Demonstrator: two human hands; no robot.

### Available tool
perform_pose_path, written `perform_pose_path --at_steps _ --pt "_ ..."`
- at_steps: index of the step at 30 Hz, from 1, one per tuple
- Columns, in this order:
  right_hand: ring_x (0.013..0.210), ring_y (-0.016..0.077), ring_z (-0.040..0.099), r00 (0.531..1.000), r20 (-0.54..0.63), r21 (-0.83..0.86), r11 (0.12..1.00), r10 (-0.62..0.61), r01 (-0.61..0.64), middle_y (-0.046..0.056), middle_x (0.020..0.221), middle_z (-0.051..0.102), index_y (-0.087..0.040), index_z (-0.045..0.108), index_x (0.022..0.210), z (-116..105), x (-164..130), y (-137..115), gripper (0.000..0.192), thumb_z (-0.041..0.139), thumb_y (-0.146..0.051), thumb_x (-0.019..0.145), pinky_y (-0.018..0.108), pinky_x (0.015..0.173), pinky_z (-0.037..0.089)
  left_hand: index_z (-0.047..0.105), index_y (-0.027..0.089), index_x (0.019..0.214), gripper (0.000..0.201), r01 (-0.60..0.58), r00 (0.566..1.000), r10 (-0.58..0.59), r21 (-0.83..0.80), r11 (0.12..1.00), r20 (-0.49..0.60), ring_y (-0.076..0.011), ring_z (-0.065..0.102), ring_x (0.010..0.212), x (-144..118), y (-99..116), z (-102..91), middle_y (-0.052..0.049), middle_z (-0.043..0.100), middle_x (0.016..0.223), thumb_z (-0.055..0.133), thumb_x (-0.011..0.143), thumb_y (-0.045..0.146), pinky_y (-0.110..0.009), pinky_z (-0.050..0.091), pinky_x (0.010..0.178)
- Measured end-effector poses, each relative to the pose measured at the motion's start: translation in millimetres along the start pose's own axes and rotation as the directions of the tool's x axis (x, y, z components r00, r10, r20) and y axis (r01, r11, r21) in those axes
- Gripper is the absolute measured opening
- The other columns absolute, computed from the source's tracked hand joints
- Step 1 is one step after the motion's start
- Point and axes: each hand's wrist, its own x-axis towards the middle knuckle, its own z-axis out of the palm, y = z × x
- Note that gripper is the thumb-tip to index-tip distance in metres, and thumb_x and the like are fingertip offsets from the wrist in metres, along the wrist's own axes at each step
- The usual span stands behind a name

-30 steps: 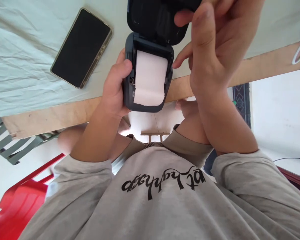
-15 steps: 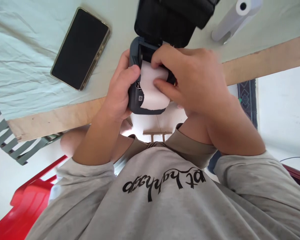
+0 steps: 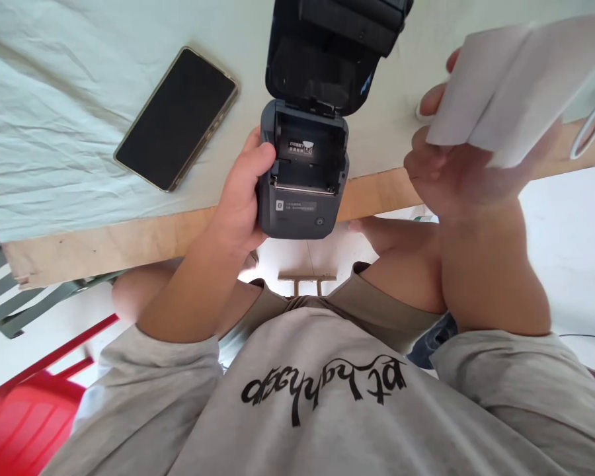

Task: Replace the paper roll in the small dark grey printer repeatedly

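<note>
Sweatshirt (image 3: 322,410), grey with black lettering, fills the near field. Left hand (image 3: 238,198) grips the dark label printer (image 3: 302,178) by its side, fingers closed around the body; the lid stands open and the paper bay shows bare. Right hand (image 3: 456,172) holds a white paper roll (image 3: 506,86) raised beside the printer, fingers wrapped on it. Smartphone (image 3: 178,119) lies face up on the cloth-covered surface (image 3: 54,132) beyond.

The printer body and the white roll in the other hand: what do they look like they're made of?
The printer, held in the left hand, looks like matte dark grey moulded plastic: rounded corners, even dull surface, hinged lid open. The white roll in the right hand looks like paper, flat white and unglossy, though motion blur leaves its texture uncertain.
</note>
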Motion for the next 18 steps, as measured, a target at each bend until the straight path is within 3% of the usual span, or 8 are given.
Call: perform_pose_path --at_steps 2,4,7,11,15,18 --pt "0.054 0.0082 0.041 0.998 -0.035 0.077 0.996 0.047 -0.044 0.001 0.084 0.055 -0.026 0.055 0.101 -3.7 8.1 6.1 0.051 0.054 -0.06 0.063 0.024 0.041 0.018 0.066 0.024 0.097 0.024 0.013 0.999 -0.014 -0.009 1.0 -0.036 -0.0233 0.065 0.087 0.9 0.9 2.2 -0.003 0.07 0.089 0.061 0.083 0.043 -0.036 0.051 0.071" --pt "0.054 0.0085 0.042 0.995 -0.067 0.049 0.997 0.07 -0.067 0.0 0.076 0.05 -0.025 0.053 0.096 -2.8 12.5 14.2 0.04 0.055 -0.051 0.066 0.024 0.043 0.022 0.065 0.024 0.094 0.023 0.002 0.999 -0.003 -0.023 1.0 -0.051 -0.0242 0.067 0.089 2.1 0.9 4.2 -0.003 0.07 0.087 0.06 0.083 0.043 -0.036 0.053 0.071" --pt "0.053 0.0067 0.038 0.994 -0.113 -0.045 0.999 -0.007 0.002 -0.002 0.07 0.046 -0.023 0.046 0.084 3.2 13.3 25.5 0.029 0.064 -0.043 0.073 0.024 0.046 0.028 0.064 0.025 0.093 0.02 -0.011 1.0 0.01 -0.03 0.999 -0.023 -0.0234 0.07 0.086 3.3 0.4 3.7 -0.002 0.071 0.087 0.059 0.084 0.041 -0.036 0.056 0.071" --pt "0.064 0.0094 0.045 0.983 -0.093 -0.223 0.965 -0.161 0.137 -0.002 0.069 0.048 -0.023 0.048 0.08 5.6 16.0 31.1 0.026 0.072 -0.034 0.078 0.025 0.058 0.039 0.065 0.025 0.097 0.023 0.026 0.999 -0.026 0.011 1.0 -0.035 -0.0197 0.071 0.081 3.1 1.6 -1.4 -0.001 0.072 0.085 0.06 0.083 0.042 -0.031 0.055 0.066" --pt "0.09 0.0119 0.046 0.924 0.018 -0.527 0.782 -0.381 0.333 0.001 0.099 0.058 -0.025 0.056 0.094 -2.7 26.9 33.2 0.026 0.075 -0.034 0.079 0.027 0.087 0.043 0.065 0.025 0.096 0.026 0.038 0.999 -0.038 0.006 0.999 -0.023 -0.018 0.069 0.076 2.1 3.8 -1.3 -0.001 0.073 0.084 0.063 0.081 0.046 -0.029 0.055 0.063" --pt "0.087 0.0126 0.045 0.925 0.065 -0.655 0.683 -0.375 0.323 0.001 0.104 0.059 -0.028 0.056 0.108 -7.5 31.5 39.1 0.034 0.073 -0.029 0.079 0.029 0.088 0.041 0.066 0.024 0.094 0.026 0.052 0.998 -0.053 -0.028 0.998 -0.034 -0.0175 0.068 0.075 1.8 3.9 0.9 0.0 0.074 0.086 0.066 0.078 0.044 -0.029 0.055 0.066"
